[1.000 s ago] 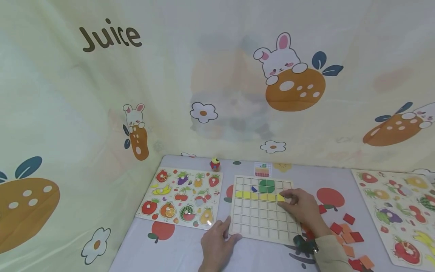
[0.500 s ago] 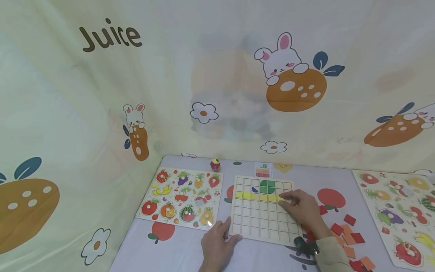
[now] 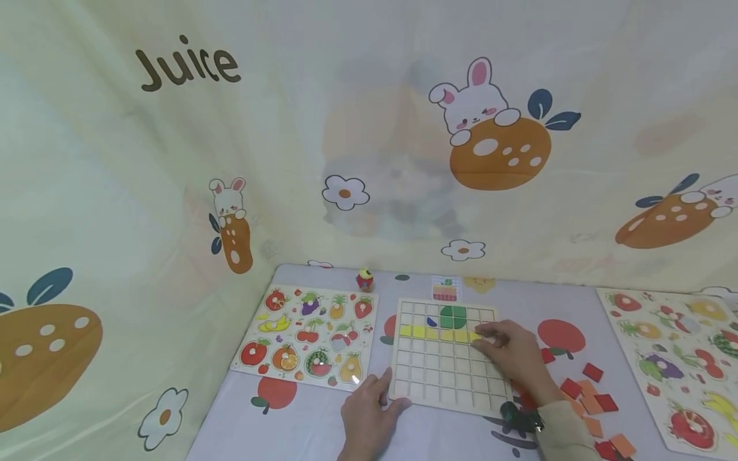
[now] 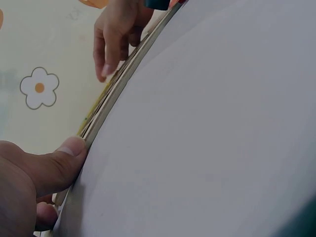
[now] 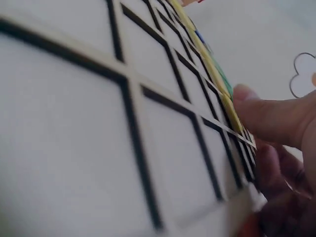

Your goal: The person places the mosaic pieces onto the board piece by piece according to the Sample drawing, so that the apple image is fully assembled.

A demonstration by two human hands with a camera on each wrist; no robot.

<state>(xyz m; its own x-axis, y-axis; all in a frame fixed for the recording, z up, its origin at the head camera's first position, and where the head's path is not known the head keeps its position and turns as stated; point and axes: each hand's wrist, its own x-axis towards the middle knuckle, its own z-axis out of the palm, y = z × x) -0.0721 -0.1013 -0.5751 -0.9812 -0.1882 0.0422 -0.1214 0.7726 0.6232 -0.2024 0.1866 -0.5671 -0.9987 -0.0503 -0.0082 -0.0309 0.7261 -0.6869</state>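
Right between the pinching fingers of the right hand (image 3: 512,353) there's this yellow tile (image 3: 474,337) ending a yellow row (image 3: 446,335) on the board (image 3: 432,376), while the left hand (image 3: 369,413) has its fingers clamped on the near left corner.

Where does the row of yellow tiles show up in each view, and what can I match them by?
Head: yellow row crosses the grid board's upper half, right of and below picture centre.
Left wrist: yellow row, a thin edge-on strip left of centre.
Right wrist: yellow row slants down from the top, right of centre.
Shared landmark: right hand, at one end of it.
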